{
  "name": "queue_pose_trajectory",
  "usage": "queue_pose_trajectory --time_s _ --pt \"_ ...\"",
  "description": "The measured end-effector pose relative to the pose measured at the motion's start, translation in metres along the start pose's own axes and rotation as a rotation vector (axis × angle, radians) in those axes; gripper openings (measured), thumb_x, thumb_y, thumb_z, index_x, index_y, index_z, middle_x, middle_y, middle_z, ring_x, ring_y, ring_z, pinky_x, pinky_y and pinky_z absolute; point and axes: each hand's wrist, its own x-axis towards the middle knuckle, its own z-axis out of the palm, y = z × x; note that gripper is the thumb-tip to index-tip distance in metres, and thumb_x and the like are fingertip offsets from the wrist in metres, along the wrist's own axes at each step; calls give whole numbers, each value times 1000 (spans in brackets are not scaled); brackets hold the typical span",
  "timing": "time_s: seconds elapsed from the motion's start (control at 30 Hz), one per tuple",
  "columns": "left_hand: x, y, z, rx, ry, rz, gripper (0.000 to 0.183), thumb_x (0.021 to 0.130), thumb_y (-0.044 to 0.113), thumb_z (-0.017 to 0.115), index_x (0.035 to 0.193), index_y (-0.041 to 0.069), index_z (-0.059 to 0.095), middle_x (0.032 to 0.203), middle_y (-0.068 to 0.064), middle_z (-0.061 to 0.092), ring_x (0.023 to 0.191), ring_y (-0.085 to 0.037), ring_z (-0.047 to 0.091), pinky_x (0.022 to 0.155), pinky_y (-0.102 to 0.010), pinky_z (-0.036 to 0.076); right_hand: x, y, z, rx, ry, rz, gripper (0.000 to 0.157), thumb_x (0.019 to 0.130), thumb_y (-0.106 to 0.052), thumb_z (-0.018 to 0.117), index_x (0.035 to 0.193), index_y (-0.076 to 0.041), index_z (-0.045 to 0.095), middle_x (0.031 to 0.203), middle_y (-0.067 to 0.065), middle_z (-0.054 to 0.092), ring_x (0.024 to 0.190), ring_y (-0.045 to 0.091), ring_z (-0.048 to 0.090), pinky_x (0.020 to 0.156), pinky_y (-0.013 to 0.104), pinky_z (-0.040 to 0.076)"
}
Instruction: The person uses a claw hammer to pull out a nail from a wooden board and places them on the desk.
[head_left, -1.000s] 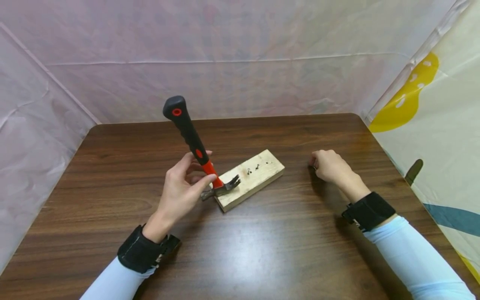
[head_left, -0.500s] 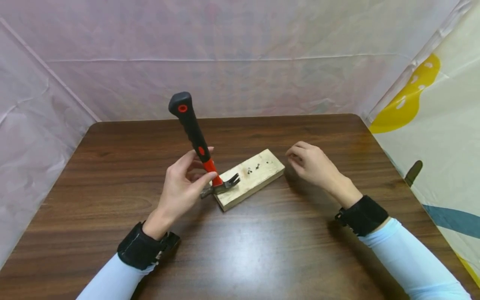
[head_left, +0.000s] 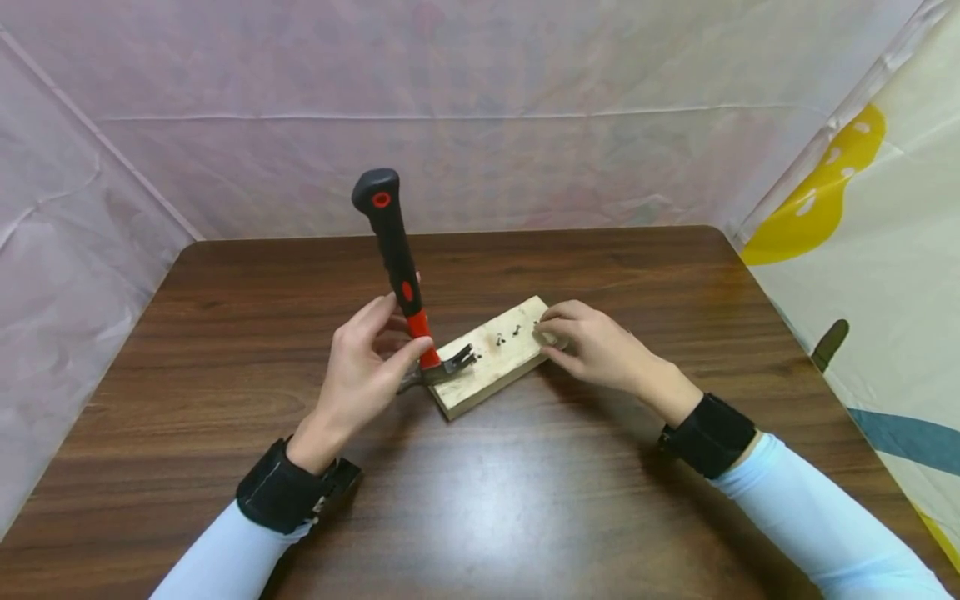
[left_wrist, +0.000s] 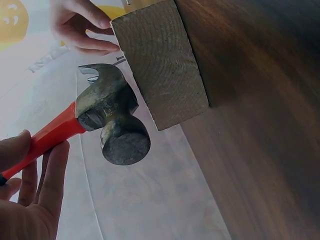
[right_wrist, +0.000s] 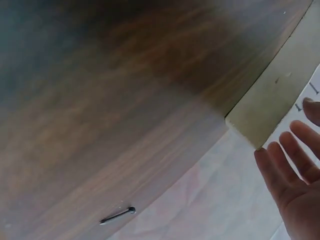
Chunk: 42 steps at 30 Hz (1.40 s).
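My left hand (head_left: 367, 354) grips a claw hammer (head_left: 397, 258) low on its handle, just above the head, with the black grip pointing up. The steel hammer head (left_wrist: 112, 105) overlaps the left end of a pale wooden block (head_left: 483, 367). Its claw points right along the block, close to a nail (left_wrist: 120, 60). Short nails (head_left: 500, 340) stick up from the top of the block. My right hand (head_left: 592, 343) is at the block's right end, fingers loosely bent with the tips right at the edge. In the right wrist view those fingers (right_wrist: 295, 160) are spread apart.
A loose nail (right_wrist: 117, 216) lies on the brown wooden table (head_left: 480, 500) in the right wrist view. Pale fabric sheeting (head_left: 480, 150) hangs behind the table and at both sides, with a yellow printed shape (head_left: 817, 200) at right.
My right hand has moved left from the table onto the right end of the block. The hammer handle has swung more upright and slightly right in my left hand; the block has barely moved.
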Motion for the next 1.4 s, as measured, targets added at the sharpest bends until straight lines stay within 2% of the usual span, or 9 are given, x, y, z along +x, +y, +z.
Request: queue_pose_trajectory --time_s 0.17,0.53,0.8,0.9,1.07,1.23,1.4 --pt "2 0 -1 3 -2 4 56 78 -7 79 130 5 61 100 -2 63 83 -22 65 66 -25 54 0 -2 2 -38 -42 33 25 85 -11 78 109 -3 72 112 8 60 101 21 58 78 24 49" --pt "4 2 -2 19 -16 13 54 79 -8 79 129 3 63 99 -1 63 84 -20 65 68 -26 55 1 -6 5 -103 -60 51 27 86 -10 78 110 0 72 110 9 61 101 24 58 80 27 49" --pt "5 3 -3 63 -23 -2 52 78 -5 80 127 1 64 103 -1 67 84 -19 67 69 -24 55 2 -16 4 -138 -77 102 26 87 -14 78 111 -5 73 109 7 60 97 21 59 73 25 51" --pt "5 3 -2 62 -29 -10 56 77 -5 81 130 4 62 105 -1 67 84 -18 67 70 -25 55 3 -18 4 -156 -82 112 24 88 -16 77 110 -9 73 108 5 60 95 19 59 69 24 51" --pt "6 3 -1 58 -38 -17 61 78 -5 81 133 10 58 106 0 66 84 -16 67 70 -25 55 1 -22 6 -171 -73 100 22 88 -17 77 109 -12 74 106 4 60 92 18 59 64 24 51" --pt "7 4 0 66 -41 -3 61 79 -5 80 134 8 59 106 0 66 85 -17 66 70 -25 54 1 -26 6 -175 -76 87 22 88 -16 77 110 -13 75 105 4 60 91 18 59 59 23 50" --pt "8 4 2 61 -54 18 64 79 -8 79 137 9 58 106 -2 66 85 -19 65 70 -25 55 2 -30 6 -183 -89 79 25 87 -13 78 112 -14 75 105 4 60 91 17 59 61 23 50"
